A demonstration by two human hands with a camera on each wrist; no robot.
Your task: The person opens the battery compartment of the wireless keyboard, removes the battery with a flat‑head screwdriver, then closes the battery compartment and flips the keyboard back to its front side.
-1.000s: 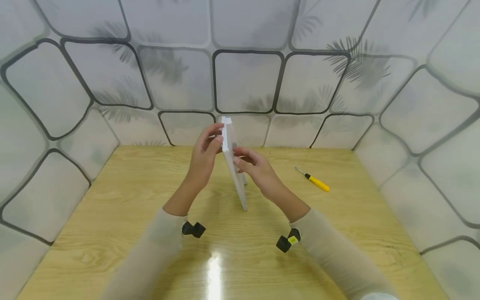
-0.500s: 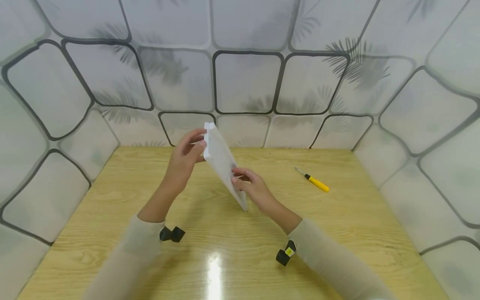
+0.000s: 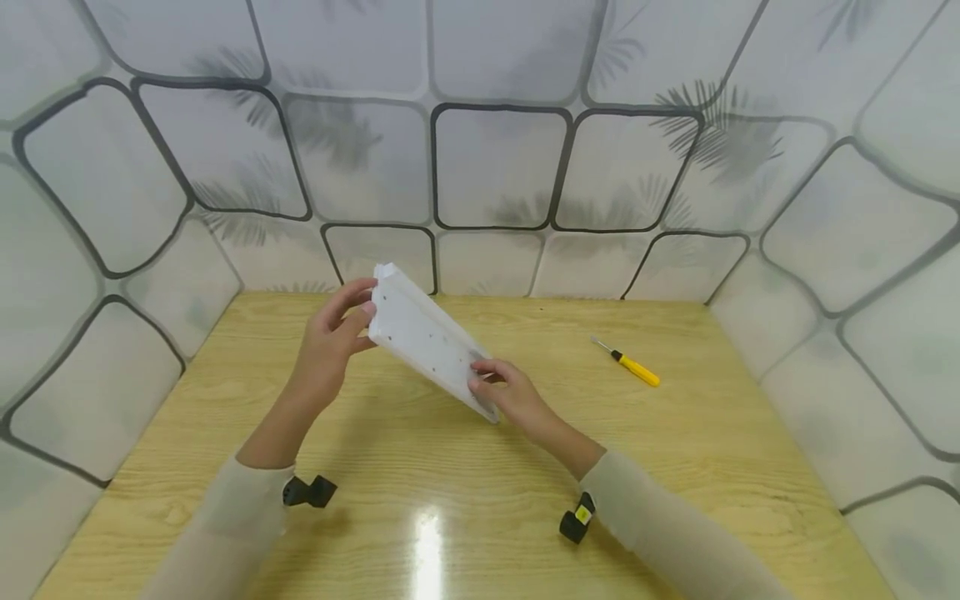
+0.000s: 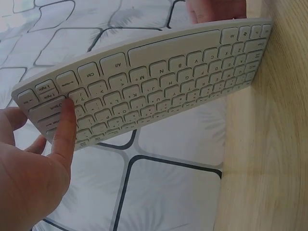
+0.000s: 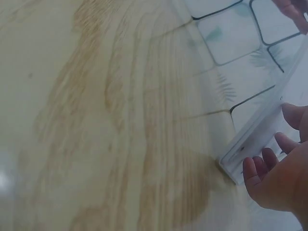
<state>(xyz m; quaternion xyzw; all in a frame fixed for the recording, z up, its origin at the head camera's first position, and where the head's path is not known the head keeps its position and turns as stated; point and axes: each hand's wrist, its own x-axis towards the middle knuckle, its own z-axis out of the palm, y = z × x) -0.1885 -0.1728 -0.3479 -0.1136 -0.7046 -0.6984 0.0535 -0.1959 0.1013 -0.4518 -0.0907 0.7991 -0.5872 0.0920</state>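
Note:
A slim white keyboard [image 3: 420,329] stands tilted above the table, its lower right corner at or close to the wood. Its plain underside, dotted with small dark marks, faces the head camera. The keys of the keyboard [image 4: 144,82] appear in the left wrist view. My left hand [image 3: 324,354] grips the raised end, one finger lying over the keys. Near the lower end, my right hand [image 3: 517,402] touches the underside with loosely bent, spread fingers. In the right wrist view, the fingertips of the right hand [image 5: 276,180] meet the keyboard's back; whether they pinch any small part is hidden.
A screwdriver [image 3: 636,367] with a yellow handle lies on the right of the wooden table [image 3: 480,517]. Patterned cloth walls [image 3: 498,167] enclose the back and both sides.
My left hand has swung the keyboard's upper end left and down, turning its underside more toward the head camera. The right hand has slid down along the back. The screwdriver stays put.

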